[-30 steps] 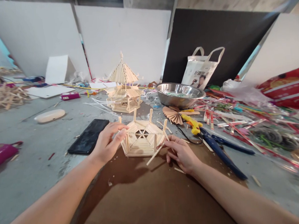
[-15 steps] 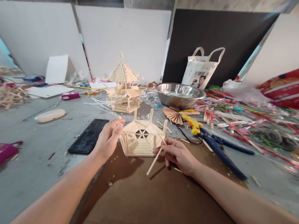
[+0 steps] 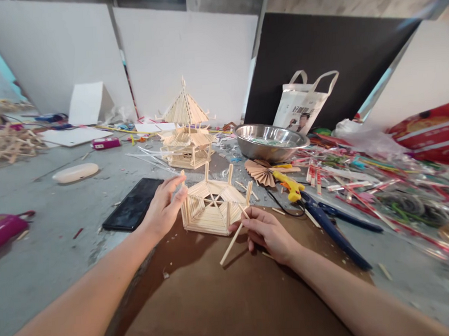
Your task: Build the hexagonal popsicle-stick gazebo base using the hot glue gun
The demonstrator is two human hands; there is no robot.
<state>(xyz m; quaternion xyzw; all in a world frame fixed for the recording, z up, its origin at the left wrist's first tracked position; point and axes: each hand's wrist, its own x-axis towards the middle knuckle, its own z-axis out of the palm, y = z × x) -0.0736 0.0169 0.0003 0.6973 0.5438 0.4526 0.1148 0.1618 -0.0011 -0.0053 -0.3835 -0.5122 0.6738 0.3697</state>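
A low hexagonal model built of thin wooden sticks (image 3: 208, 223), with short upright posts at its corners, sits on a brown board (image 3: 201, 294). At its left corner, my left hand (image 3: 166, 203) has thumb and fingertips closed on a post. My right hand (image 3: 267, 233), beside the right front corner, pinches a loose wooden stick (image 3: 231, 245) that slants down toward the board. Behind the model stands a taller stick pavilion (image 3: 187, 135) with a pointed, tiered roof.
A black phone (image 3: 132, 205) lies left of my left hand. To the right are a folded paper fan (image 3: 260, 172), a yellow-and-blue tool (image 3: 317, 213) and a heap of colourful scraps (image 3: 383, 184). Farther back stand a metal bowl (image 3: 272, 148) and a white bag (image 3: 298, 109).
The hexagonal model has turned slightly and its posts have shifted a little to the right, with my left hand at its corner. My right hand and the stick stay nearly still.
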